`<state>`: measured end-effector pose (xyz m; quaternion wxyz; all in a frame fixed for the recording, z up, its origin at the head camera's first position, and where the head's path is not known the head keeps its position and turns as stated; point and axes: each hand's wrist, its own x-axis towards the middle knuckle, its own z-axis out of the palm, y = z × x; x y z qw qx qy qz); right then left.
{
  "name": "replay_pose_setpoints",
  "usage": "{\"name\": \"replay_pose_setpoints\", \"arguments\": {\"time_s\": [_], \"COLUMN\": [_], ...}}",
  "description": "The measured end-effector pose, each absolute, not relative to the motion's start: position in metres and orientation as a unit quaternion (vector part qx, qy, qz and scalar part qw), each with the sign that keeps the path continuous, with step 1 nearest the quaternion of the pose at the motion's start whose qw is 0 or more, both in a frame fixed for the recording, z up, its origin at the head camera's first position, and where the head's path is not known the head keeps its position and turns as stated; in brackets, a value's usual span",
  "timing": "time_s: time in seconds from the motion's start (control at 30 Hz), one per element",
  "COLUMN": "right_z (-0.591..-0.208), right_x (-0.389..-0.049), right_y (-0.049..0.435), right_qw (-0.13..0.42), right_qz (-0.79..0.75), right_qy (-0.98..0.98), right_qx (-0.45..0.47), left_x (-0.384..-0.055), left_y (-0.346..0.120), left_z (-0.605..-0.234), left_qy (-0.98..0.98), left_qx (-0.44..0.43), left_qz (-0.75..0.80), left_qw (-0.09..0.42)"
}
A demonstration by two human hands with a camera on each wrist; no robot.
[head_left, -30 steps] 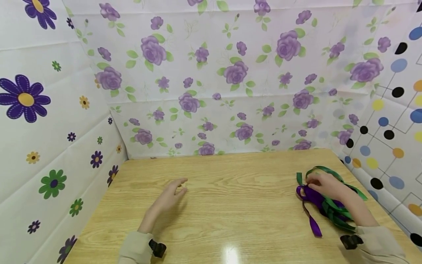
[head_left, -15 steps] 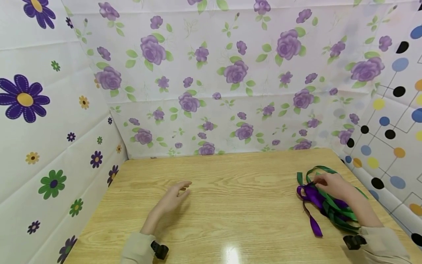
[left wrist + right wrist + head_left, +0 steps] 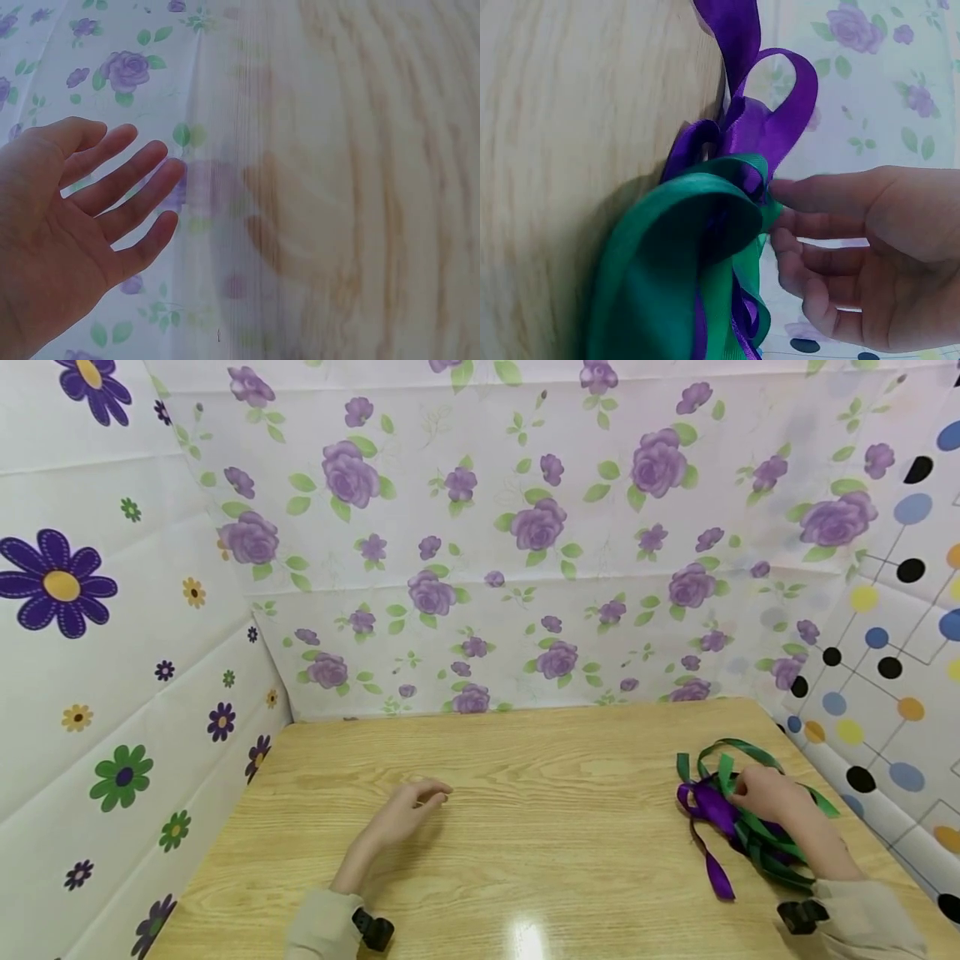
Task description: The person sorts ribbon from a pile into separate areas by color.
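Note:
At the right of the table, a tangled heap of satin ribbons lies in purple point(image 3: 714, 810) and green point(image 3: 776, 864). My right hand point(image 3: 772, 795) pinches a green ribbon point(image 3: 726, 772) between thumb and fingertips, and a short end of it stands up beside the fingers. The right wrist view has the thumb and forefinger point(image 3: 810, 199) at the edge of a green loop point(image 3: 671, 202), with purple loops point(image 3: 799, 97) beyond. Part of the heap is hidden under the right hand and forearm. My left hand point(image 3: 405, 814) hovers over the table, holding nothing, its fingers point(image 3: 139, 191) spread and relaxed.
The wooden table point(image 3: 525, 835) ends at a flowered cloth point(image 3: 487, 568) hung behind it. Patterned cloths also stand at the left point(image 3: 142, 710) and right point(image 3: 892, 668) sides. One purple ribbon tail point(image 3: 716, 872) trails toward the front.
My right hand has shifted a little to the right and now pinches a green ribbon, whose end has come up. My left hand has drifted right and slightly toward the front.

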<state>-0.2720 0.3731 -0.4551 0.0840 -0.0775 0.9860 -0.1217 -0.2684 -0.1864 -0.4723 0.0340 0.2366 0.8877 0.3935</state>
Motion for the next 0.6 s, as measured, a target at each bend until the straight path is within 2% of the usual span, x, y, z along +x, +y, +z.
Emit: {"name": "replay_pose_setpoints", "arguments": {"time_s": [0.17,0.4,0.6], "right_z": [-0.453,-0.444,-0.437], "right_x": [-0.273,-0.274,-0.275], "right_y": [0.373,0.369,0.361], "right_qw": [0.065,-0.003,-0.036], "right_qz": [-0.121,-0.176,-0.224], "right_qy": [0.985,0.975,0.964], "right_qx": [-0.103,-0.138,-0.142], "left_x": [-0.268,-0.268,-0.267], "left_y": [-0.180,-0.173,-0.166], "left_z": [-0.472,-0.475,-0.474], "left_qy": [0.881,0.872,0.867], "left_qx": [0.238,0.240,0.255], "left_qz": [0.406,0.421,0.421], "left_qw": [0.047,0.070,0.077]}}
